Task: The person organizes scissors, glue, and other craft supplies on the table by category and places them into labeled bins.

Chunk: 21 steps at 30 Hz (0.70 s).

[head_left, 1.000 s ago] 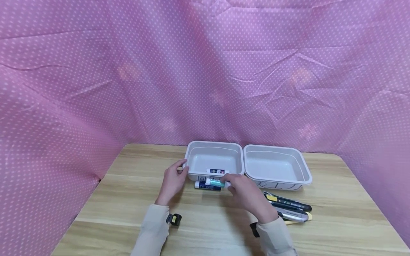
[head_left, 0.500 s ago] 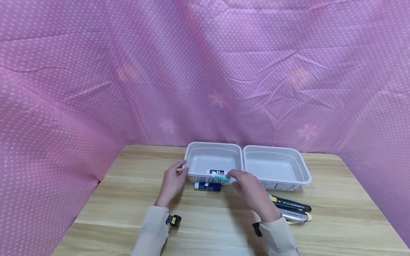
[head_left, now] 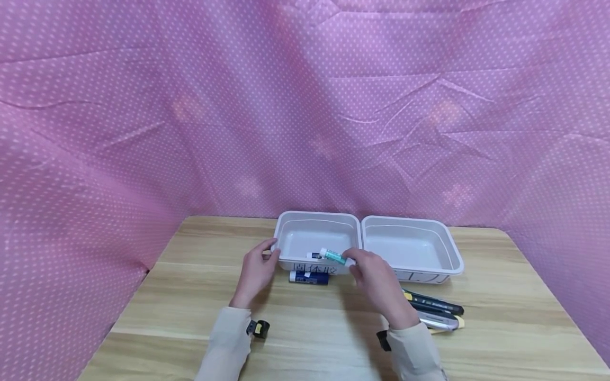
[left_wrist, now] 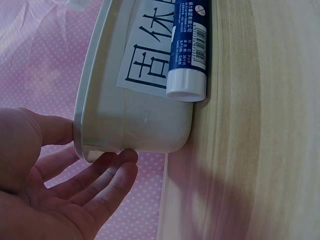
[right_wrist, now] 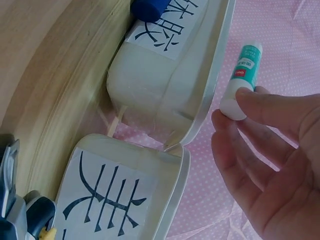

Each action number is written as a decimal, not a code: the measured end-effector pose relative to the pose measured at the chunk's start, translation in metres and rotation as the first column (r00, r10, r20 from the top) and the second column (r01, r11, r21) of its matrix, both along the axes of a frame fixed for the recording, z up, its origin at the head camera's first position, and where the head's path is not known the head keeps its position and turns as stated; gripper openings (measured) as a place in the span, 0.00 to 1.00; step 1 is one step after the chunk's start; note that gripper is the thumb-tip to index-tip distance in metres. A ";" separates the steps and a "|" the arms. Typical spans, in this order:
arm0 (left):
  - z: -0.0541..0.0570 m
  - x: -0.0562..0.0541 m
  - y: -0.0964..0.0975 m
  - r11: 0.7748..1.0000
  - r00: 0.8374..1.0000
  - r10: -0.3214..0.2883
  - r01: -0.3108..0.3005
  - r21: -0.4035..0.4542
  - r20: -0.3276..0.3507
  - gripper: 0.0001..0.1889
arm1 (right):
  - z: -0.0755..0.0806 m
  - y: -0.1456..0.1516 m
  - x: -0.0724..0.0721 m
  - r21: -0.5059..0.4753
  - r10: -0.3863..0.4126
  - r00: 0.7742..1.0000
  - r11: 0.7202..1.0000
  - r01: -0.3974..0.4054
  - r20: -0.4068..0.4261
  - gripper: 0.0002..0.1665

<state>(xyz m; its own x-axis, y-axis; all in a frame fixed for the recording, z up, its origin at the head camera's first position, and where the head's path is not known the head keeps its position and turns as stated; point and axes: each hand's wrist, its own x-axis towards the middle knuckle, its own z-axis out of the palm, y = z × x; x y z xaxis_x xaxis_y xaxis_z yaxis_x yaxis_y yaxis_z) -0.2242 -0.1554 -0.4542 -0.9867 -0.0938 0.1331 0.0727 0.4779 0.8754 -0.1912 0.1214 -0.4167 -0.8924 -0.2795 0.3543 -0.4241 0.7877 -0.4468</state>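
My right hand (head_left: 378, 286) pinches a green-and-white glue stick (right_wrist: 245, 72) by its white end between thumb and fingers. In the head view the stick overlaps the near rim of the left plastic bin (head_left: 316, 214). At that bin's left end, my left hand (left_wrist: 65, 170) holds the rim corner, thumb on the rim and fingers against the end wall beneath. A navy glue stick (left_wrist: 189, 47) with a white cap lies on the table along the bin's labelled front. Another small glue stick (head_left: 313, 255) lies inside, partly hidden by the held one.
A second plastic bin (head_left: 410, 246), also labelled in front, stands right beside the first. Several utility knives (head_left: 436, 307) lie in a heap before it, partly behind my right wrist. A pink dotted cloth (head_left: 305, 132) hangs behind the wooden table (head_left: 157, 307).
My right hand has lifted the green glue stick from in front of the left bin, up and slightly right to its near rim. The left hand stays on the bin.
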 end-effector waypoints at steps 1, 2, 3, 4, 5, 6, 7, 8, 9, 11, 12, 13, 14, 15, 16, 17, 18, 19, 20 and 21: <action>-0.001 0.000 0.000 1.000 1.000 0.000 0.000 0.000 0.000 0.23 | 0.000 0.000 0.000 -0.001 -0.004 1.000 1.000 0.004 -0.001 0.16; -0.001 0.000 0.000 1.000 1.000 0.002 -0.002 0.001 0.000 0.23 | -0.001 0.000 -0.001 -0.001 -0.008 1.000 1.000 0.008 -0.001 0.16; -0.001 -0.001 0.000 1.000 1.000 0.003 -0.003 0.003 0.000 0.23 | -0.001 0.000 -0.001 -0.002 -0.012 1.000 1.000 0.012 0.000 0.16; -0.001 -0.001 0.000 1.000 1.000 0.003 -0.003 0.005 -0.003 0.23 | -0.001 -0.001 -0.002 -0.002 -0.017 1.000 1.000 0.017 0.001 0.16; -0.001 -0.001 0.000 1.000 1.000 0.002 -0.002 0.006 -0.006 0.23 | -0.001 -0.001 -0.002 -0.002 -0.021 1.000 1.000 0.021 0.003 0.16; -0.002 -0.001 -0.001 1.000 1.000 0.001 -0.001 0.007 -0.007 0.23 | -0.002 -0.001 -0.003 0.000 -0.027 1.000 1.000 0.027 0.005 0.16; -0.002 -0.001 -0.001 1.000 1.000 0.002 -0.002 0.006 -0.003 0.22 | -0.002 -0.001 -0.003 0.000 -0.032 0.999 0.999 0.032 0.008 0.16; -0.003 -0.001 0.000 1.000 1.000 0.003 -0.003 0.008 -0.003 0.22 | -0.003 -0.001 -0.004 -0.001 -0.039 0.999 0.999 0.039 0.011 0.16; -0.003 -0.001 0.000 1.000 1.000 0.002 -0.002 0.009 -0.005 0.22 | -0.003 -0.001 -0.004 0.000 -0.045 0.999 0.999 0.045 0.013 0.16; -0.003 -0.001 0.000 1.000 1.000 0.002 -0.002 0.008 -0.006 0.22 | -0.004 -0.002 -0.005 -0.001 -0.055 0.998 0.999 0.055 0.018 0.15; -0.003 -0.001 0.000 1.000 1.000 0.003 -0.003 0.007 -0.006 0.22 | -0.004 -0.002 -0.005 -0.001 -0.060 0.998 0.998 0.060 0.023 0.15; -0.003 0.000 0.000 1.000 1.000 0.003 -0.003 0.007 -0.003 0.23 | -0.004 -0.002 -0.005 -0.003 -0.065 0.998 0.998 0.065 0.025 0.14; -0.003 0.000 -0.001 1.000 1.000 0.003 -0.003 0.008 -0.002 0.23 | -0.004 -0.003 -0.005 -0.003 -0.069 0.997 0.998 0.069 0.027 0.14; -0.003 0.000 -0.001 1.000 1.000 0.002 -0.002 0.006 0.000 0.23 | -0.005 -0.003 -0.005 -0.002 -0.072 0.997 0.997 0.072 0.028 0.13; -0.003 0.001 -0.001 1.000 1.000 0.002 -0.002 0.006 0.001 0.23 | -0.005 -0.003 -0.006 -0.002 -0.075 0.997 0.997 0.076 0.029 0.13; -0.003 0.001 -0.001 1.000 1.000 0.001 -0.001 0.005 0.002 0.23 | -0.005 -0.003 -0.006 -0.001 -0.079 0.996 0.997 0.079 0.030 0.13; -0.003 0.001 -0.001 1.000 1.000 0.002 -0.002 0.004 0.003 0.23 | -0.006 -0.003 -0.006 -0.001 -0.082 0.996 0.997 0.082 0.032 0.12; -0.003 0.001 -0.001 1.000 1.000 0.002 -0.002 0.002 0.002 0.23 | -0.006 -0.003 -0.006 -0.001 -0.085 0.996 0.996 0.085 0.033 0.12; -0.003 0.001 -0.001 1.000 1.000 0.002 -0.002 0.001 -0.003 0.23 | -0.007 -0.003 -0.007 -0.002 -0.087 0.996 0.996 0.087 0.033 0.12; -0.003 0.001 -0.001 1.000 1.000 0.001 -0.001 -0.001 -0.008 0.23 | -0.007 -0.003 -0.007 -0.004 -0.088 0.996 0.996 0.088 0.033 0.12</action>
<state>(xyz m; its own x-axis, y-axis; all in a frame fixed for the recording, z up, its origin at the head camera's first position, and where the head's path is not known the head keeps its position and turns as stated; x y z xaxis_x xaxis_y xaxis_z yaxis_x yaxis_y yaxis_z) -0.2234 -0.1562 -0.4570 -0.9854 -0.0949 0.1412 0.0791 0.4787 0.8744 -0.1979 0.1181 -0.4236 -0.9247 -0.1971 0.3257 -0.3380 0.8188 -0.4640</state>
